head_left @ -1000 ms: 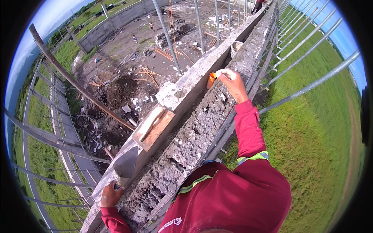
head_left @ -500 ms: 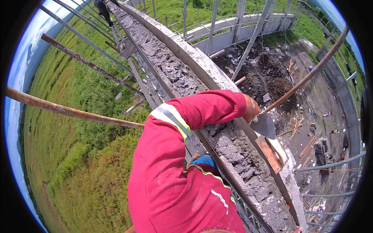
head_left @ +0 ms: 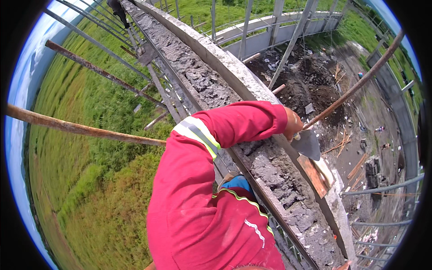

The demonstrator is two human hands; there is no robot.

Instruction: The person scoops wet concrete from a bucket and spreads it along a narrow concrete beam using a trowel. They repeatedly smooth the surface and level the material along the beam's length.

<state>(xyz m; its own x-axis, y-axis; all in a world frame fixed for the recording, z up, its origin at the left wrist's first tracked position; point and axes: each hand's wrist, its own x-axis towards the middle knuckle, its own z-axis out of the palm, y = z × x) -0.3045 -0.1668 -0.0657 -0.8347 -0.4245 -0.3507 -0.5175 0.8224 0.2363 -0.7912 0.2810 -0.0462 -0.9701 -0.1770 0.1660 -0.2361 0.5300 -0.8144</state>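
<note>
My left arm, in a red sleeve with a reflective band, reaches across a trough of rough grey concrete [head_left: 274,168]. At its end my left hand [head_left: 294,123] is closed on the handle of a trowel [head_left: 307,144]. The grey blade hangs past the inner side of the wall rim [head_left: 252,87]. Just below the blade, a brown wooden board [head_left: 313,176] lies on the rim with a pale piece beside it. At the bottom edge, what looks like a sliver of my right hand [head_left: 345,265] shows by the rim; most of it is out of the picture.
Rusty poles [head_left: 85,127] slant in from the left, and another pole [head_left: 355,87] crosses on the right. Below to the right lies ground with rubble and planks [head_left: 357,167]. Grass slopes lie far down on the left. Another person [head_left: 118,11] is on the scaffold at the far end.
The view has shifted slightly. My left hand keeps its hold on the trowel, which sits a little higher in the picture; otherwise the arm's pose is nearly the same.
</note>
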